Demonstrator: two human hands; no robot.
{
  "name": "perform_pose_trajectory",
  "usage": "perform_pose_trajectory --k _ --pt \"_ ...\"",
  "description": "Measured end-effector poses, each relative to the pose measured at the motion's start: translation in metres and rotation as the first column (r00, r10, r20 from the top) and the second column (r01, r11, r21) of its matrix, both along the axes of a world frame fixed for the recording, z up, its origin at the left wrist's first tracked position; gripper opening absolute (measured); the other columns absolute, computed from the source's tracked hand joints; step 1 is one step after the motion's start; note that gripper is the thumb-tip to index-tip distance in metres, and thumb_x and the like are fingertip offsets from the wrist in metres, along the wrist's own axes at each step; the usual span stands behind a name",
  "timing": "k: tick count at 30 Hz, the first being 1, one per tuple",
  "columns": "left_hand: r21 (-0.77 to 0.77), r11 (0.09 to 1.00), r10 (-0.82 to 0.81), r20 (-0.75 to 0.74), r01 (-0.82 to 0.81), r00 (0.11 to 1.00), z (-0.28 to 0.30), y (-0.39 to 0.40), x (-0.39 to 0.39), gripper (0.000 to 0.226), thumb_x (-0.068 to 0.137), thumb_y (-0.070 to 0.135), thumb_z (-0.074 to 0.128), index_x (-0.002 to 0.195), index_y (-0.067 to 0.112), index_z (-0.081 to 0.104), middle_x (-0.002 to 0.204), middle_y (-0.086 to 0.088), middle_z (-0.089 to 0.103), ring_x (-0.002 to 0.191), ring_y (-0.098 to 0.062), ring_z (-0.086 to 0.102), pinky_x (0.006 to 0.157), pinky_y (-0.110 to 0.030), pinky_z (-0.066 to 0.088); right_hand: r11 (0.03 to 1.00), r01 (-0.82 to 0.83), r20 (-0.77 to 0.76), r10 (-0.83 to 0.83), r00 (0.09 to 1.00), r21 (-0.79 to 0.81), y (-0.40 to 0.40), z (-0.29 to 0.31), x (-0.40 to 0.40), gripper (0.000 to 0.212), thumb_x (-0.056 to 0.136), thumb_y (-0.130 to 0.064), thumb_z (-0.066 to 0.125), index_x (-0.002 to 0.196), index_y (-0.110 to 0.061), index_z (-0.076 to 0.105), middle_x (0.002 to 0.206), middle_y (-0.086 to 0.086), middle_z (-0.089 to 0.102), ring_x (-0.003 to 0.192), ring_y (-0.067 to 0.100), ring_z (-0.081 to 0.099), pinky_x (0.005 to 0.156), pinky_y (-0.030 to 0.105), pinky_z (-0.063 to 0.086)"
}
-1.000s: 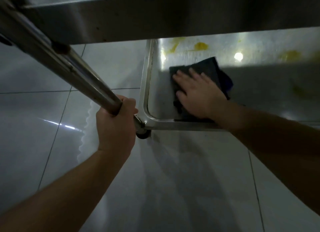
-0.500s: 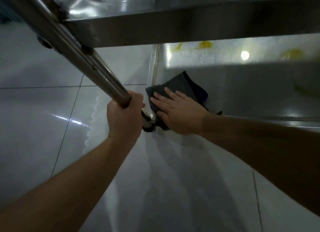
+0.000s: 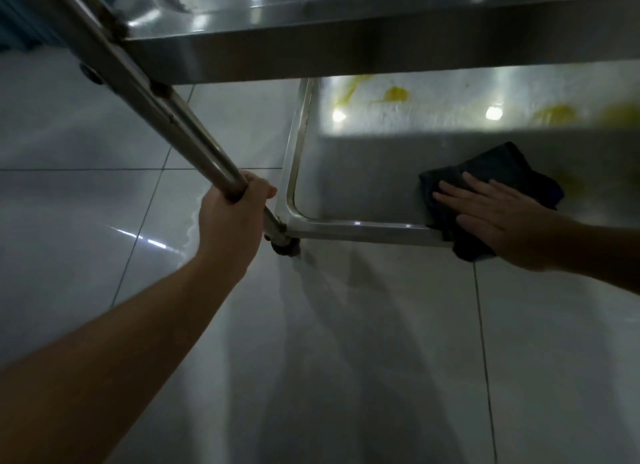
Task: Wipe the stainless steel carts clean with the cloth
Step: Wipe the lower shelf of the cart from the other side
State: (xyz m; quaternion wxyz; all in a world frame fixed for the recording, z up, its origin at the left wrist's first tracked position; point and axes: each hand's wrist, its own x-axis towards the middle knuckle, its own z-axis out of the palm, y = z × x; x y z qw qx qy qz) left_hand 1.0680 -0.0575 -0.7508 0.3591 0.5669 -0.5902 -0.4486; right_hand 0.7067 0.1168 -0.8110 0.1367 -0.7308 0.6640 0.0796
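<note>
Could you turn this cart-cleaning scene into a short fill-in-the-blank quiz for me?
1. The left hand grips the cart's slanted metal ____.
2. The right hand presses flat on a dark ____.
3. The stains at the back of the lower shelf are ____ in colour.
4. The floor under the cart is laid with glossy ____.

Missing words: pole; cloth; yellow; tiles

No text, label, brand mark, number or sign can be read anywhere in the view; the steel surfaces and the floor tiles carry no legible writing.
</note>
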Motion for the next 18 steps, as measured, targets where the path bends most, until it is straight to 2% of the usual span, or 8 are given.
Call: perform_pose_trajectory --k 2,4,7,9,10,12,14,18 --pt "0.047 0.997 -0.060 0.145 0.054 0.988 -0.006 -0.003 0.011 0.039 0.078 0.047 0.078 0.113 0.033 0.067 0.098 0.015 0.074 0.088 0.001 0.070 0.064 -0.015 0.054 0.997 0.044 0.058 -0.047 0.997 0.064 -0.003 -0.003 0.000 0.064 0.096 -0.055 -0.008 0.157 -0.043 -0.022 0.162 -0.023 -0.032 0.145 0.006 -0.042 0.115 0.023 -0.024" --pt "0.203 0.972 -0.202 0.446 0.121 0.872 -0.011 -0.005 0.024 0.054 0.085 0.047 0.083 0.130 0.030 0.060 0.113 0.011 0.071 0.104 -0.010 0.069 0.074 -0.022 0.053 0.996 0.042 0.061 -0.048 0.997 0.085 -0.007 -0.002 0.000 0.063 0.100 -0.057 -0.001 0.157 -0.043 -0.024 0.161 -0.025 -0.031 0.149 0.009 -0.035 0.119 0.029 -0.016" --pt "0.619 0.761 -0.638 0.662 0.194 0.394 -0.016 0.009 0.034 0.073 0.096 0.050 0.073 0.157 0.023 0.044 0.149 -0.003 0.060 0.135 -0.023 0.057 0.109 -0.036 0.046 0.994 0.064 0.127 -0.075 0.989 0.085 -0.010 0.002 0.001 0.063 0.102 -0.060 0.003 0.160 -0.045 -0.015 0.163 -0.026 -0.022 0.151 0.007 -0.026 0.121 0.031 -0.010" --pt "0.796 0.538 -0.830 0.558 0.278 0.005 -0.012 0.025 0.026 0.065 0.105 0.055 0.057 0.161 0.027 0.041 0.158 0.002 0.052 0.142 -0.017 0.050 0.118 -0.030 0.036 0.996 0.059 0.136 -0.067 0.988 0.062 -0.008 0.001 0.001 0.066 0.099 -0.063 0.000 0.161 -0.045 -0.012 0.164 -0.026 -0.021 0.150 0.007 -0.027 0.120 0.031 -0.012" --pt "0.841 0.442 -0.869 0.487 0.311 -0.082 -0.008 0.032 0.018 0.061 0.106 0.056 0.053 0.160 0.029 0.041 0.157 0.005 0.052 0.139 -0.014 0.050 0.118 -0.030 0.036 0.998 0.039 0.109 -0.043 0.993 0.040 -0.006 -0.001 0.002 0.063 0.103 -0.060 0.004 0.162 -0.043 -0.009 0.163 -0.025 -0.022 0.149 0.007 -0.030 0.119 0.031 -0.014" --pt "0.864 0.349 -0.905 0.411 0.362 -0.109 0.001 0.043 -0.002 0.056 0.107 0.056 0.051 0.157 0.033 0.045 0.152 0.009 0.054 0.131 -0.008 0.050 0.112 -0.029 0.039 1.000 -0.012 0.052 0.012 0.999 -0.005 -0.004 -0.008 -0.001 0.060 0.111 -0.047 0.023 0.165 -0.034 0.000 0.162 -0.022 -0.025 0.145 0.008 -0.037 0.117 0.031 -0.017" --pt "0.824 0.359 -0.897 0.434 0.439 -0.080 0.008 0.049 -0.023 0.047 0.107 0.055 0.051 0.150 0.036 0.052 0.144 0.012 0.057 0.118 -0.003 0.052 0.100 -0.024 0.040 1.000 0.009 0.089 -0.008 0.996 -0.010 -0.005 -0.011 -0.002 0.060 0.112 -0.042 0.031 0.166 -0.031 0.008 0.161 -0.024 -0.023 0.145 0.004 -0.033 0.118 0.031 -0.014" --pt "0.625 0.497 -0.834 0.536 0.601 0.133 0.011 0.050 -0.063 0.023 0.103 0.052 0.061 0.121 0.040 0.069 0.104 0.016 0.072 0.093 -0.003 0.068 0.089 -0.033 0.058 0.994 0.106 0.212 -0.096 0.972 -0.034 -0.008 -0.009 0.002 0.063 0.104 -0.057 0.007 0.164 -0.038 0.004 0.167 -0.024 -0.006 0.149 0.002 -0.016 0.121 0.034 -0.005"
